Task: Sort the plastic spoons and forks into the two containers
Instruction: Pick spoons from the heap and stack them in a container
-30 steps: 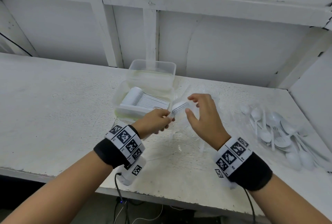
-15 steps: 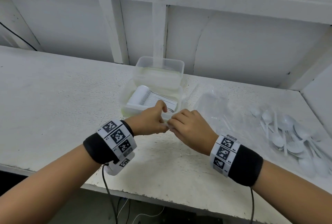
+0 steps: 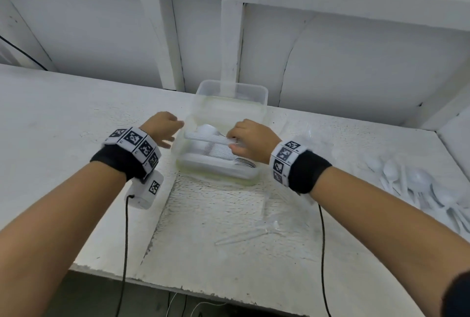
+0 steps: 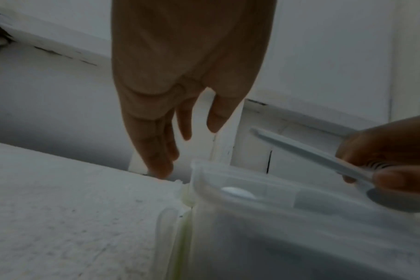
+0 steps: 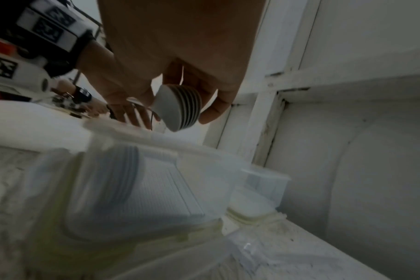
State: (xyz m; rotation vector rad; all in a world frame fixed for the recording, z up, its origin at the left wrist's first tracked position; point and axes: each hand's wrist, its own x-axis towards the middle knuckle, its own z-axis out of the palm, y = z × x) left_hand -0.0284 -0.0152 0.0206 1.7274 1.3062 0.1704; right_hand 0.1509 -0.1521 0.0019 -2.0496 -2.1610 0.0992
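My right hand pinches a nested stack of white plastic forks and holds it over the near clear container. The right wrist view shows that stack between thumb and fingers. A row of stacked forks lies inside the near container. My left hand hovers beside that container's left rim with straight fingers, holding nothing; the left wrist view shows the left hand just above the table. A second clear container stands behind, against the wall. Loose white spoons lie at the right.
A crumpled clear plastic wrapper lies on the white table in front of the containers. White wall panels and posts rise right behind the far container. The table's front edge runs below my forearms.
Both hands moved forward from the table's middle to the near container. My left hand let go of the fork stack and opened; my right hand now carries the stack alone.
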